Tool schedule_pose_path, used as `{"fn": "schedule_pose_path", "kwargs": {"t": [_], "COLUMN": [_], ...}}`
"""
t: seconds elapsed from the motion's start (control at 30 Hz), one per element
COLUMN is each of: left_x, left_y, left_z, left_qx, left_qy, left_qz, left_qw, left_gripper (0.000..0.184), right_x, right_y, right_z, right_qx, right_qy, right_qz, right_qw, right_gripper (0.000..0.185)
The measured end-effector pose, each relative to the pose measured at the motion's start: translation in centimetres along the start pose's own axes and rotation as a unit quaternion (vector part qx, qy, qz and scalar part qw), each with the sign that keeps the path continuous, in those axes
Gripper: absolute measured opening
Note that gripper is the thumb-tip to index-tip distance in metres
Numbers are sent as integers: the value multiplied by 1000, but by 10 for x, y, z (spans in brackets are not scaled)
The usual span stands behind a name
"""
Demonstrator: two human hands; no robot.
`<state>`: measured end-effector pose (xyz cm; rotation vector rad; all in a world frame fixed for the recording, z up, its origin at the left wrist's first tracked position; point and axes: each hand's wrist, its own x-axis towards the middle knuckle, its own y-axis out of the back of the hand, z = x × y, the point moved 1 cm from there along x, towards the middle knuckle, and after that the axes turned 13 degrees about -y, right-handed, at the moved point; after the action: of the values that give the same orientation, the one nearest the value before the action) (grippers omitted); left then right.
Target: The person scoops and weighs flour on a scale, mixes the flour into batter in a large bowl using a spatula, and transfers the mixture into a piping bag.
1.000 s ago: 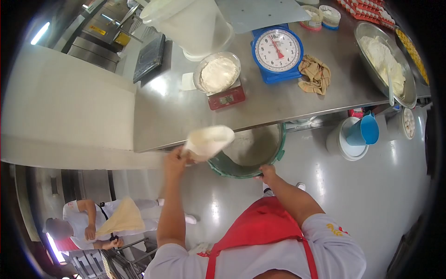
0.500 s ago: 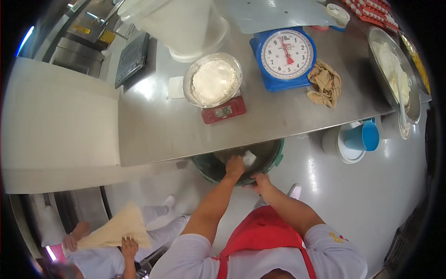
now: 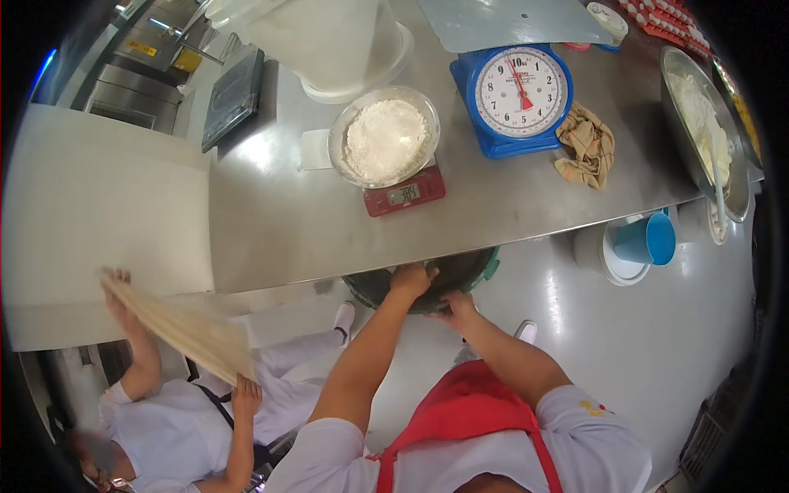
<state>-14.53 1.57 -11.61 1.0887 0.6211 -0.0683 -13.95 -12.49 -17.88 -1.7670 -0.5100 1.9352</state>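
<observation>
Below the desk (image 3: 271, 267), the bin (image 3: 491, 268) seems steadied by right-hand fingers (image 3: 444, 312) clamped on its rim; left-hand fingers (image 3: 422, 272) cannot be judged.

The tabletop (image 3: 493, 197) is silver-grey. At twelve o'clock, a dark red digital scale (image 3: 419, 191) shows dark digits on grey, under a silvery bowl (image 3: 339, 148) of off-white powder (image 3: 386, 140). At one o'clock, the dial scale (image 3: 514, 146) is bright blue, its face white with black numerals and a red pointer. At two o'clock lie a tan cloth (image 3: 588, 148) with darker lines and red trays (image 3: 670, 29) of white eggs. A jug (image 3: 645, 242) at three o'clock is blue. At six o'clock, the tub (image 3: 485, 269) has a green rim. The apron (image 3: 472, 403) at five o'clock is plain red; the white sleeve (image 3: 575, 435) at four carries a yellow-and-red motif. At eight, a co-worker's cloth (image 3: 185, 329) is cream.
</observation>
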Motion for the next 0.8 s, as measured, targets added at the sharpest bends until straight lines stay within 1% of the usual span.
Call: {"fn": "schedule_pose_path", "kwargs": {"t": [0.03,0.07,0.1,0.13,0.17,0.2,0.23,0.27,0.3,0.33,0.37,0.4,0.43,0.47,0.5,0.53,0.57,0.6,0.63,0.67,0.7,0.73,0.77,0.8], "left_x": [-12,-26,-43,-55,-66,-79,-91,-101,-112,-120,-128,-132,-135,-138,-138,-135,-132,-127,-119,-107,-95,-84,-69,-48], "left_y": [13,24,36,43,38,31,29,26,26,25,21,16,14,17,24,32,40,48,57,66,76,91,99,105], "left_z": [8,14,20,22,19,16,16,17,20,24,25,25,28,34,42,54,67,83,101,120,147,183,215,245], "left_qx": [-39,-41,-85,-127,-127,-122,-116,-112,-116,-119,-114,-97,-81,-89,-98,-99,-115,-130,-131,-146,-161,-160,-219,-168], "left_qy": [-8,-9,-14,-20,-23,-49,-75,-78,-58,-41,-50,-55,-63,-55,-50,-75,-59,-43,-65,-93,-120,-138,-173,-244], "left_qz": [34,33,47,65,72,120,168,174,152,131,134,124,110,75,40,39,15,-5,2,28,57,70,78,131], "left_qw": [999,999,995,990,989,984,976,975,980,983,983,986,989,992,993,992,991,991,989,985,978,975,957,946], "left_gripper": [51,51,50,48,48,46,45,45,46,47,47,46,46,46,46,46,47,49,49,50,51,50,48,47], "right_x": [0,-1,12,43,50,56,54,49,45,42,36,34,33,25,10,-14,-44,-90,-134,-173,-207,-237,-298,-374], "right_y": [-5,-8,-3,5,2,-2,-19,-34,-41,-47,-51,-52,-47,-35,-22,-10,12,29,44,63,94,120,114,98], "right_z": [-7,-11,-13,-20,-29,-38,-55,-65,-71,-78,-85,-88,-86,-86,-89,-96,-105,-115,-128,-143,-159,-174,-188,-197], "right_qx": [-31,-63,-65,-172,-227,-279,-180,-78,-80,-54,-28,-26,-74,-119,-212,-302,-416,-526,-644,-745,-774,-790,-817,-838], "right_qy": [10,22,26,84,114,146,84,18,23,25,29,43,96,152,148,140,158,171,194,210,315,411,362,309], "right_qz": [-9,-18,-17,-14,-16,-15,-41,-68,-73,-121,-168,-172,-149,-118,-69,-17,-1,17,59,104,125,142,194,240], "right_qw": [999,998,997,981,967,949,979,994,994,991,985,984,981,974,964,943,896,833,738,625,535,432,406,381], "right_gripper": [35,35,35,35,35,35,36,37,37,37,37,37,36,36,37,39,41,44,46,48,49,51,54,56]}}
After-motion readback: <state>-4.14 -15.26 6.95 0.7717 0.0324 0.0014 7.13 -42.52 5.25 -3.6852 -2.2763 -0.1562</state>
